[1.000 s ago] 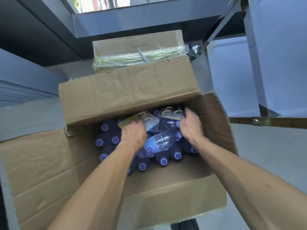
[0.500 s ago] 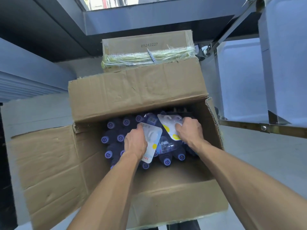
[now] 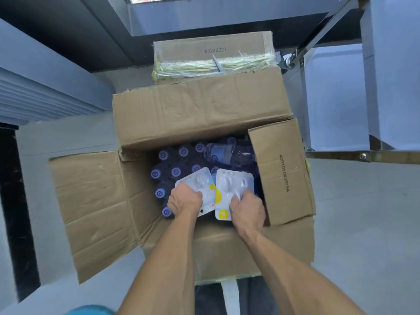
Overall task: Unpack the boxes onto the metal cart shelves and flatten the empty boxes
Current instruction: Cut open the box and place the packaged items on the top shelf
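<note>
Over the box [image 3: 95, 201], one pack [image 3: 200, 189] per hand.

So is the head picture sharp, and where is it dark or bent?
Head view: mostly sharp, the number on the box flap is readable; the bottles lie in shadow deep in the box; straight edges bow toward the corners from the wide lens; the hands look slightly soft.

Bright, even daylight with a cool blue cast — strongest from the top, where a pale strip of window is blown out. Soft shadows only, deepest inside the open box [image 3: 204, 123] among the bottle caps [image 3: 177, 172]. Mild glare on the blister packs [image 3: 234, 183]. Strong wide-angle bending at the edges — straight lines curved. Slightly soft overall, forearms blurred near the bottom.
</note>
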